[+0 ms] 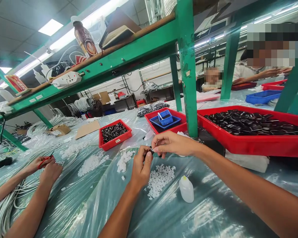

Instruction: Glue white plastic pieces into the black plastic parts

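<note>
My left hand (142,162) is closed round a small black part (149,152), mostly hidden by the fingers. Against it, my right hand (169,144) pinches with thumb and forefinger; a tiny white piece seems to show at those fingertips. Just below the hands lies a pile of small white plastic pieces (161,178) on the plastic-covered table. A white squeeze bottle (186,189) with a yellowish tip stands to the right of that pile. Another heap of white pieces (124,161) sits left of my left hand.
A red tray (115,142) of black parts stands behind the heaps; a larger red tray (253,142) is at right, beside a green post (189,72). Blue trays (165,123) sit in another red one. At left, a co-worker's hands hold red scissors (45,162) near white cables (2,211).
</note>
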### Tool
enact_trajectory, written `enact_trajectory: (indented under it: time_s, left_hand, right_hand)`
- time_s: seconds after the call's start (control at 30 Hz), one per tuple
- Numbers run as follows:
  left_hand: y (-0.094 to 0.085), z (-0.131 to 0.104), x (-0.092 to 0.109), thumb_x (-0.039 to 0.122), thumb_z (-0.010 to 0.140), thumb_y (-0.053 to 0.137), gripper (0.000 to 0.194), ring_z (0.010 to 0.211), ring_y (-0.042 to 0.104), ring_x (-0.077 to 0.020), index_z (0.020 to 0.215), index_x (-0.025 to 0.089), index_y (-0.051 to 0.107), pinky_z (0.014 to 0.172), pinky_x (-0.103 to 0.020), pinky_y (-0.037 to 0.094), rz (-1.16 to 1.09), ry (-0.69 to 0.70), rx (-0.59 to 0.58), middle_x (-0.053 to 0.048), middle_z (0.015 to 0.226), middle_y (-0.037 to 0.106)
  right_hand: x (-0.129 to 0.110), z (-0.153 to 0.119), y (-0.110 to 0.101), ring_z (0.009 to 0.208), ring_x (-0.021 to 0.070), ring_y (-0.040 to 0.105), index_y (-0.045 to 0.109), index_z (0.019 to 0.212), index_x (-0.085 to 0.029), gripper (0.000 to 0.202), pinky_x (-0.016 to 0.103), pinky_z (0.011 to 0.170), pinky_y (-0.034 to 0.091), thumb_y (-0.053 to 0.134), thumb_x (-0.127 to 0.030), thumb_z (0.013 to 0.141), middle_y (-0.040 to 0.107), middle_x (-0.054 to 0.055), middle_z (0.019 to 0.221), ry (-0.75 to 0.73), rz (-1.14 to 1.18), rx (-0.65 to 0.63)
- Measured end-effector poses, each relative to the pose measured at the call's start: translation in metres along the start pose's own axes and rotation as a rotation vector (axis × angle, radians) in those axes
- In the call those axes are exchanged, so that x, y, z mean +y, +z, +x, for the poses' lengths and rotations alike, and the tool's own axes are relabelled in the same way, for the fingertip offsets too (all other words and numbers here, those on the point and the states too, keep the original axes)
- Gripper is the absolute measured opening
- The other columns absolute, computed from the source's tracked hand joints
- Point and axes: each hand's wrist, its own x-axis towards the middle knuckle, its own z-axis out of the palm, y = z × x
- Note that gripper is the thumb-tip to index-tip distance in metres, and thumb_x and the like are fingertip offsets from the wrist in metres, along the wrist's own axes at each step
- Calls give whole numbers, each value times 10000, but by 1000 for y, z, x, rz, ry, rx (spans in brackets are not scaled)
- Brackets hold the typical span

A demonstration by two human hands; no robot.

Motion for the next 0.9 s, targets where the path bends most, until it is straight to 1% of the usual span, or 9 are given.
enact_trajectory:
  time_s: [0.13,0.3,0.4,0.5,0.57,0.67,0.77,0.9]
  left_hand:
    - [0,-2,2,451,1046,425,283,561,335,-100,952,198,510,533,-243,255,10,35,20,59,660,380]
    - [-1,-2,5,441,1046,434,271,562,361,-95,965,197,519,544,-245,274,21,74,20,52,674,424]
    - [-3,-1,7,442,1043,445,277,544,343,-86,949,195,528,537,-240,271,16,83,-26,55,671,417]
    - [-4,-1,12,437,1041,453,279,532,333,-80,940,191,539,531,-237,271,9,71,-92,55,667,413]
    - [-4,-2,15,433,1044,446,276,531,334,-78,947,192,539,528,-237,272,-5,64,-111,51,676,425]
    - [-5,-4,20,431,1048,435,271,529,331,-79,953,196,532,520,-235,269,-3,80,-109,44,688,452]
    - [-4,-5,25,413,1052,428,247,517,342,-79,963,202,520,509,-233,272,21,119,-98,38,701,501]
    - [-3,-4,28,349,1055,423,199,533,400,-89,969,202,524,528,-238,299,125,185,-66,29,706,544]
  right_hand:
    - [3,0,0,684,141,621,601,891,-168,356,282,626,564,710,-501,823,604,5,758,-20,99,9]
    - [8,1,-1,721,142,619,634,869,-160,361,264,616,556,781,-483,802,607,1,749,-21,187,2]
    - [9,0,-2,734,139,618,655,866,-149,345,256,613,559,804,-451,792,618,6,769,4,232,-29]
    - [8,-3,-4,719,133,620,667,837,-134,344,252,611,569,854,-407,743,623,8,769,73,330,-82]
    - [7,-4,-3,697,125,622,665,821,-129,354,246,608,571,870,-400,721,626,7,758,101,379,-99]
    - [5,-4,-1,679,117,618,655,820,-126,359,236,595,571,877,-387,712,623,5,743,120,439,-114]
    - [5,-3,4,692,120,625,640,826,-123,351,227,587,570,889,-339,704,630,13,751,143,523,-121]
    - [5,-4,9,683,119,610,589,834,-146,376,234,571,571,900,-301,691,614,-6,752,164,618,-101]
